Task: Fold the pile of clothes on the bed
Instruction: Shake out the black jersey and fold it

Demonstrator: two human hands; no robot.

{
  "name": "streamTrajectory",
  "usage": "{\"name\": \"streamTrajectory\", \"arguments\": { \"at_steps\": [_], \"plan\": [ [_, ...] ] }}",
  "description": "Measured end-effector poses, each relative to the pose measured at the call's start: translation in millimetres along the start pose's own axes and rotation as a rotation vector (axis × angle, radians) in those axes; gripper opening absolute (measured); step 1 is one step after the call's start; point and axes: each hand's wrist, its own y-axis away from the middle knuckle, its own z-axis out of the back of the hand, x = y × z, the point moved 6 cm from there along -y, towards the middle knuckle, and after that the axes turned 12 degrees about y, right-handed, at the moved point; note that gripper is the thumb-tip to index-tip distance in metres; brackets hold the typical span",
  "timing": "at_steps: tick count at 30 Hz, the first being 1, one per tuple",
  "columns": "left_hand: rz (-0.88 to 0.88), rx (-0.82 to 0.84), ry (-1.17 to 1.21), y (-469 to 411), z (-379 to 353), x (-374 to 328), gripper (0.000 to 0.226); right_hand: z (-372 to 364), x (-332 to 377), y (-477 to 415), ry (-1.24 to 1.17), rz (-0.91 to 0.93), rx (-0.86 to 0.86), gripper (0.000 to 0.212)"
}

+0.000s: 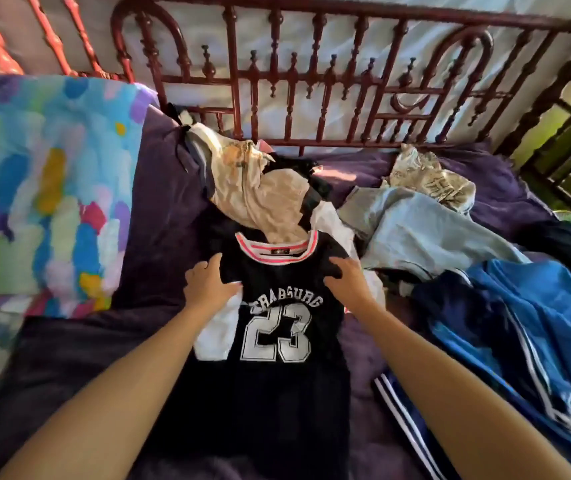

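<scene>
A black sleeveless jersey [277,375] with a white number 23 and a pink-and-white collar lies face up on the purple bed cover [159,209]. My left hand [207,284] rests flat on its left shoulder, fingers spread. On its right shoulder lies my right hand [346,280], fingers relaxed on the fabric. Behind the jersey sits a heap of clothes: a beige garment [263,199], a white piece [332,220], a grey-blue garment [415,230] and a patterned pale top [429,178].
Blue garments with white stripes [526,327] lie bunched at the right. A multicoloured blanket [45,188] covers the left side. A dark red metal bed frame [311,81] runs along the back, with a dark garment [568,251] near the right edge.
</scene>
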Motion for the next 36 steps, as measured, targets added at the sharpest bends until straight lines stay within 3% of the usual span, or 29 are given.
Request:
{"name": "streamTrajectory", "arguments": {
  "at_steps": [5,9,17,22,25,28,31,36],
  "plan": [
    [0.132,0.189,-0.043,91.9,-84.1,98.8,0.067,-121.0,-71.5,88.5,-0.032,-0.242,0.242,0.048],
    [0.34,0.212,-0.086,142.5,-99.5,172.7,0.064,-184.9,-109.1,148.1,-0.024,-0.485,0.346,0.053],
    [0.544,-0.01,-0.075,156.3,-76.3,236.5,0.069,-232.6,-143.1,200.4,0.078,-0.668,0.322,0.078],
    [0.606,0.065,-0.079,156.5,-88.2,252.4,0.067,-231.9,-154.5,209.5,0.092,-0.777,0.271,0.077],
    [0.657,0.05,0.071,158.0,-96.3,260.4,0.062,-228.9,-156.4,212.7,0.05,-0.825,0.269,0.072],
    [0.72,-0.066,0.229,154.7,-91.9,268.3,0.062,-223.4,-157.7,217.7,-0.023,-0.879,0.269,0.054],
    [0.792,-0.092,0.068,147.7,-83.1,269.5,0.065,-216.2,-159.1,222.6,-0.066,-0.857,0.239,0.026],
    [0.845,0.031,0.001,136.4,-86.9,276.5,0.065,-198.1,-158.8,227.1,-0.217,-0.76,0.051,0.011]
  ]
}}
